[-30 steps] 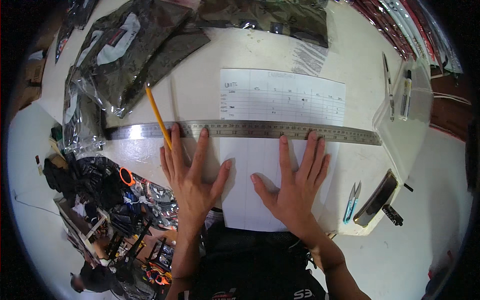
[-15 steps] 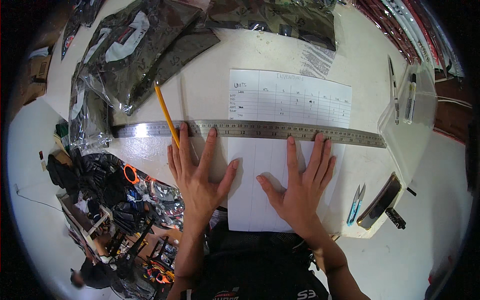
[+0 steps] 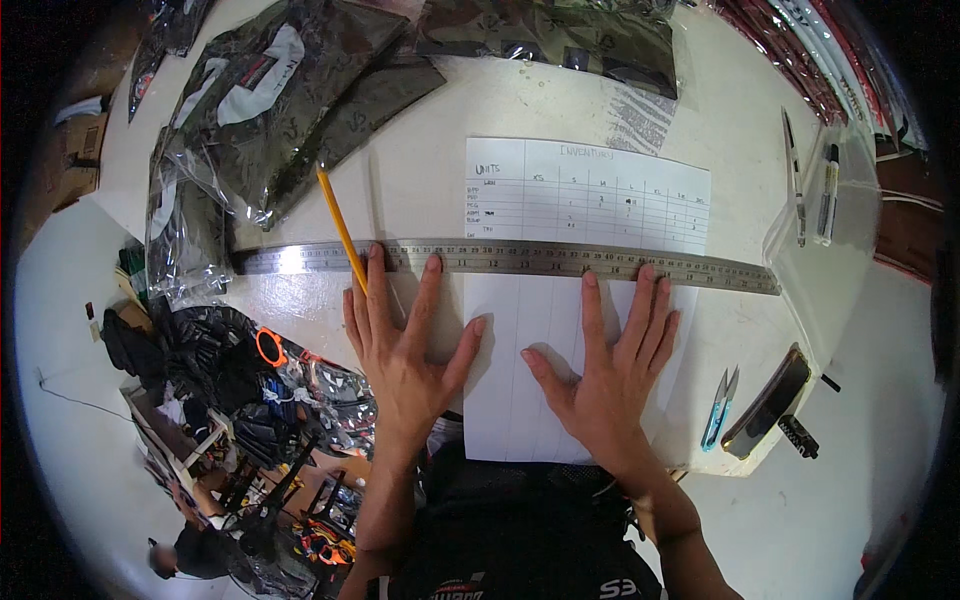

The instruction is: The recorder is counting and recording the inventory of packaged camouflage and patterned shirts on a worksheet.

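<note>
A long steel ruler (image 3: 505,257) lies across a white sheet of paper (image 3: 545,325), just below a handwritten table on its upper part. My left hand (image 3: 405,372) lies flat with fingers spread, its longest fingertips on the ruler left of the sheet. A yellow pencil (image 3: 343,230) is tucked between that hand's fingers, slanting up and left over the ruler; its lower end is hidden. On the ruler's right half rest the fingertips of my right hand (image 3: 610,390), fingers outstretched and thumb apart on the paper, gripping nothing.
Camouflage garments in clear plastic bags (image 3: 300,110) cover the table's far left. Blue-handled thread snips (image 3: 718,410) and a dark phone-like object (image 3: 768,402) lie at the right edge. A marker (image 3: 828,195) and a slim pen (image 3: 794,175) are farther up. Bagged goods (image 3: 235,350) crowd the left.
The whole view has shifted slightly, so everything sits a little farther right. Both hands keep their places on the ruler, and the pencil stays between my left fingers.
</note>
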`<state>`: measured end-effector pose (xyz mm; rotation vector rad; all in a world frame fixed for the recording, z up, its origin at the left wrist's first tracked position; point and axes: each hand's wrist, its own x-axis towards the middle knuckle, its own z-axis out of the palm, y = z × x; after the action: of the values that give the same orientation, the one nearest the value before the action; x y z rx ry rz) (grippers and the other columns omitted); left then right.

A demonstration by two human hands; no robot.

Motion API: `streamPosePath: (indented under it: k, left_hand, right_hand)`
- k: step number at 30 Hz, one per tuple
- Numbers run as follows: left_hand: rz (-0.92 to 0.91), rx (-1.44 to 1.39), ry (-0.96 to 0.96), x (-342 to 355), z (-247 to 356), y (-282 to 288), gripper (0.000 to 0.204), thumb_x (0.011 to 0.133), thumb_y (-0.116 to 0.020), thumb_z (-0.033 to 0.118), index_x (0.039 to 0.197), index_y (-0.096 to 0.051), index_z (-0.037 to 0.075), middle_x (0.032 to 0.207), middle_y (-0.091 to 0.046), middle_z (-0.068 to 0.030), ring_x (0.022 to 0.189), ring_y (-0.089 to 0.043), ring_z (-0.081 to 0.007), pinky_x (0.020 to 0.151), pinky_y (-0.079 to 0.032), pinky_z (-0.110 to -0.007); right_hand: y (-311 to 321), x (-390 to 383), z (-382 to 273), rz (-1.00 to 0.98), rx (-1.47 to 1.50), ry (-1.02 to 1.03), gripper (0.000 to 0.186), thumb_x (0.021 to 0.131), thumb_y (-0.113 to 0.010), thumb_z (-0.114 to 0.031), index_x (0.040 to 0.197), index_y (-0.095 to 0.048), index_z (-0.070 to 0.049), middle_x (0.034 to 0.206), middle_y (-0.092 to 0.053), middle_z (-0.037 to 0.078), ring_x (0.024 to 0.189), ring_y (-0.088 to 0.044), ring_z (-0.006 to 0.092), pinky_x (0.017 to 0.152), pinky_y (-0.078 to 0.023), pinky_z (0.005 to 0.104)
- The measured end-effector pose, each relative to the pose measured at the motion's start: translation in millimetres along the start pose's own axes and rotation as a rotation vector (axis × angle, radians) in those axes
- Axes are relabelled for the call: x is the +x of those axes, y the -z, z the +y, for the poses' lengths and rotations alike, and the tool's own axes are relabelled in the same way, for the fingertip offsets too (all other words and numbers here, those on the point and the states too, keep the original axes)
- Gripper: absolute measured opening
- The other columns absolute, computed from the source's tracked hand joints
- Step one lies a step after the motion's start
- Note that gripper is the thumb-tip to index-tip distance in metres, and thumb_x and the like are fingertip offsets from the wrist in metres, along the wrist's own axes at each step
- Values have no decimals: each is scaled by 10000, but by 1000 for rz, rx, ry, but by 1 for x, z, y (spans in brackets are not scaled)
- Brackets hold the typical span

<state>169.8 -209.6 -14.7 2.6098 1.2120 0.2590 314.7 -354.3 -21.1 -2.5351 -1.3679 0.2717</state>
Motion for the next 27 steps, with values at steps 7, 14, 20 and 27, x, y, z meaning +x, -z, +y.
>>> streamPosePath:
  k: [7,14,20,27]
  left_hand:
    - [22,22,-3,-2,-1,2,681,734,-774,370,1360,-578,185,1493,-334,-271,1353,-349,-455,1111,-248,-558]
    - [13,1,-1,-3,0,-1,672,760,-744,335,1378,-557,154,1541,-298,-215,1420,-290,-402,1141,-190,-586]
    - [21,2,-1,-1,2,1,649,749,-764,364,1343,-593,164,1489,-341,-274,1359,-364,-434,1108,-242,-576]
    - [18,10,-11,-1,0,1,636,754,-755,377,1332,-602,160,1485,-338,-285,1354,-372,-440,1106,-244,-577]
  right_hand:
    - [3,3,-6,-11,45,-14,850,831,-641,-581,1498,-357,-137,1533,-160,340,1409,-158,530,1080,-126,675]
    - [-3,0,-3,19,62,-8,819,858,-577,-630,1501,-363,-170,1549,-135,329,1425,-134,512,1071,-112,687]
    - [5,3,-5,7,66,18,849,832,-644,-580,1489,-370,-117,1534,-145,340,1415,-135,526,1077,-115,679]
    - [14,11,-20,-14,148,109,814,836,-650,-574,1447,-426,-84,1431,-290,278,1350,-238,506,1062,-159,678]
